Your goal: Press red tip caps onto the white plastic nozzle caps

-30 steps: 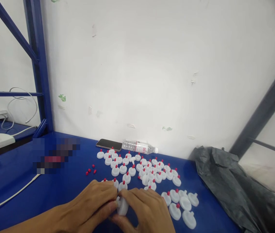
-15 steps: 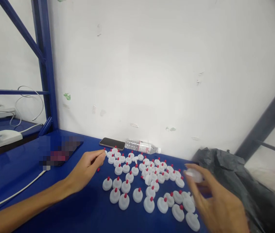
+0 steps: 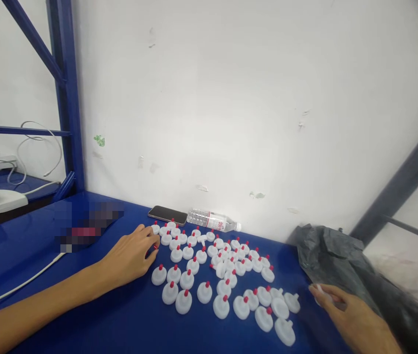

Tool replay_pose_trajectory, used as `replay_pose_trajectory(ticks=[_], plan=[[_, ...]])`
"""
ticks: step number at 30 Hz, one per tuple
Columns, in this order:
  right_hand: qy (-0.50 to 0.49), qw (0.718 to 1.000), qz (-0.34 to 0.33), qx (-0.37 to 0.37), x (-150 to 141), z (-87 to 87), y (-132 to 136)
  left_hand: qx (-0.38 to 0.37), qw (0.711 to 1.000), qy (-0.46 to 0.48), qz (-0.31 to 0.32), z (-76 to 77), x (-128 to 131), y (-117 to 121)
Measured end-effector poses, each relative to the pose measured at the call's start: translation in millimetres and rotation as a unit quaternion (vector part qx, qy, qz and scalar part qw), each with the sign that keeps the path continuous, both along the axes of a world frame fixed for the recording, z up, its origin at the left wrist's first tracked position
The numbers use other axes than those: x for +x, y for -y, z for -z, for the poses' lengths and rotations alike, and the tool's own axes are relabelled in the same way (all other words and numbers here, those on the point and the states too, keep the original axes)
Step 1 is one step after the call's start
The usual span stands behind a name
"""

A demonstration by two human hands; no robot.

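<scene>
Several white round plastic caps, most with a small red tip, stand in a cluster on the blue table. My left hand rests at the cluster's left edge, fingers pinched together on a small red tip. My right hand is low at the right, beside the black bag, with thumb and fingers closed on a white cap that is partly hidden.
A phone and a lying water bottle sit against the white wall. A crumpled black plastic bag fills the right side. A white cable crosses the table at left. A blue rack post stands at the left.
Both hands parted from the cap they held together. The left went to the loose red tips and pinched there. The right swung out to the bag's edge with a white cap.
</scene>
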State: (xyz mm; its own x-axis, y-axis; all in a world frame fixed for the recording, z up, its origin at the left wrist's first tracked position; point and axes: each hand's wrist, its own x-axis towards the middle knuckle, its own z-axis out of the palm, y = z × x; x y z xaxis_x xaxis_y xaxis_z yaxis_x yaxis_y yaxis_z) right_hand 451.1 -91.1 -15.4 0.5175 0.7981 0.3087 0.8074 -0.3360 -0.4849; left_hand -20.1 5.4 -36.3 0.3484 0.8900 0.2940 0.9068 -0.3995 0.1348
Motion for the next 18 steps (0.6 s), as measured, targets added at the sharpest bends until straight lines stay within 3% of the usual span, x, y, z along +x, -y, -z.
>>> replay_pose_trajectory(ticks=[2, 6, 10, 16, 18], plan=[[-0.050, 0.998, 0.003, -0.038, 15, 10.9, -2, -0.006, 1.000, -0.006, -0.001, -0.1, -1, -1], [-0.081, 0.996, -0.006, -0.042, 30, 24.9, -6, -0.010, 1.000, -0.012, -0.002, 0.6, -3, 0], [-0.095, 0.993, -0.029, -0.063, 19, 21.0, -5, -0.010, 1.000, -0.016, -0.003, 0.9, -2, 1], [-0.139, 0.986, -0.089, -0.026, 0, 19.5, -9, 0.030, 0.999, 0.012, 0.023, -10.6, 4, 11], [-0.076, 0.995, -0.062, 0.020, 2, 20.0, -9, 0.019, 0.998, 0.013, 0.060, -14.5, 6, 16]])
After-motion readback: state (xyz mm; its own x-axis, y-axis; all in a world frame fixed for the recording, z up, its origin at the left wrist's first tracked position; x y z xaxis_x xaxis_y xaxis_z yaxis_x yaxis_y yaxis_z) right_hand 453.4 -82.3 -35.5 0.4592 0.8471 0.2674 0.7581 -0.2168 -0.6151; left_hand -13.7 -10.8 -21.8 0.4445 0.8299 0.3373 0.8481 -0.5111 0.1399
